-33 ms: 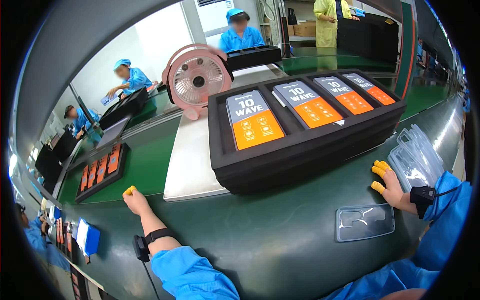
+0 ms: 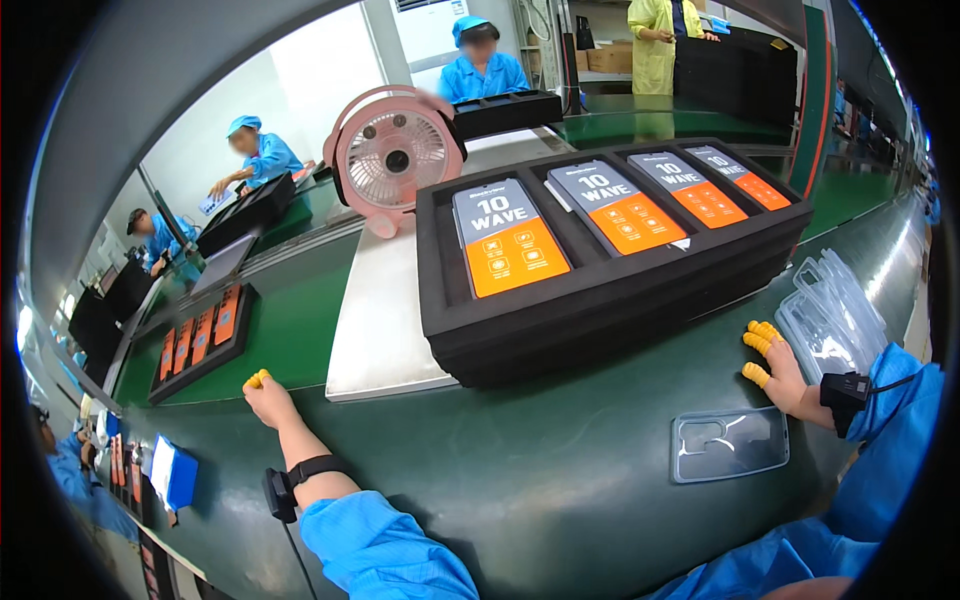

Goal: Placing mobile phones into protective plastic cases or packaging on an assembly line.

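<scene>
My right hand [image 2: 775, 368], with yellow finger cots on its fingertips, rests on the dark green table with thumb and fingers spread. It holds nothing. Just below it lies a clear phone case [image 2: 730, 446], flat on the table. Beyond its wrist, a loose pile of clear phone cases [image 2: 832, 318] spreads out on the right. My left hand [image 2: 268, 402], also in yellow cots, is at the table's edge beside the green belt, fingers bunched together and nothing visible in them. Between my hands stands a stack of black foam trays [image 2: 600, 322]; the top one holds several phones [image 2: 512, 238] with grey-and-orange front films.
A pink fan [image 2: 397, 160] stands behind the trays on a white board [image 2: 375, 340]. On the green belt [image 2: 290, 320] at left sits another black tray [image 2: 203, 345] with orange-labelled phones. A blue bin [image 2: 178, 474] is at far left. Several co-workers work across the line.
My hands, the cases and the tray stack stay in place. Across the belt at left, a co-worker's hand has shifted slightly.
</scene>
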Demonstrator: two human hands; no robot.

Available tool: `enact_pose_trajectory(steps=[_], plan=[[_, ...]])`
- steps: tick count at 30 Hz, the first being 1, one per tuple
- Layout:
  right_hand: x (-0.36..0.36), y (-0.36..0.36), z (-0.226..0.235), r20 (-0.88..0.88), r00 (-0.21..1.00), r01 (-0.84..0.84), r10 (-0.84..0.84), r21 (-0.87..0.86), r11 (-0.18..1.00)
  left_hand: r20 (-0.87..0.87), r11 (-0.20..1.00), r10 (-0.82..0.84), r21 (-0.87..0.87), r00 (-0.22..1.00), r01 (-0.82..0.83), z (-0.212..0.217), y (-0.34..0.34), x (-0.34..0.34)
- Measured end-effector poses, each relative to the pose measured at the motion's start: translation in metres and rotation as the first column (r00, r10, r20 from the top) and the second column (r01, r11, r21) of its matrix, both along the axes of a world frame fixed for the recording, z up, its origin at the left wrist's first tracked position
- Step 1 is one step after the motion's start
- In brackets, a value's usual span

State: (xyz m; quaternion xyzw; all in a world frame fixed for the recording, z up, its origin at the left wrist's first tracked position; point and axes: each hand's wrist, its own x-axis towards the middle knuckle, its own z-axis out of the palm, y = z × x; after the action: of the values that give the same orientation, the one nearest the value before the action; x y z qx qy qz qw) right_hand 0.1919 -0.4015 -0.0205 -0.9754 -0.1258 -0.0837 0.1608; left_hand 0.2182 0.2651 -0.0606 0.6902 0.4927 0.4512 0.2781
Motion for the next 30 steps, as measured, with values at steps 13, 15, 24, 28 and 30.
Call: enact_pose_trajectory(steps=[13,15,24,28,30], plan=[[0.018,-0.001,-0.014,-0.034,0.997,-0.068,0.069,0.048,0.997,-0.104,0.992,0.092,0.097,0.990,-0.082,0.007,0.011,-0.026],[0.011,-0.006,-0.015,-0.020,1.000,-0.023,0.024,0.039,0.999,-0.178,0.992,0.055,0.119,0.982,-0.034,0.011,0.007,-0.012],[0.013,-0.008,-0.016,-0.046,0.999,-0.021,0.024,0.063,0.998,-0.362,0.980,0.020,0.192,0.932,0.054,0.019,-0.004,-0.011],[0.007,-0.006,-0.008,-0.060,0.998,0.011,-0.008,0.053,0.999,-0.404,0.960,-0.018,0.248,0.915,0.128,0.001,0.011,0.006],[0.009,-0.009,-0.013,-0.077,0.997,-0.003,0.010,0.093,0.996,-0.419,0.963,-0.014,0.240,0.908,0.126,0.010,0.005,0.002]])
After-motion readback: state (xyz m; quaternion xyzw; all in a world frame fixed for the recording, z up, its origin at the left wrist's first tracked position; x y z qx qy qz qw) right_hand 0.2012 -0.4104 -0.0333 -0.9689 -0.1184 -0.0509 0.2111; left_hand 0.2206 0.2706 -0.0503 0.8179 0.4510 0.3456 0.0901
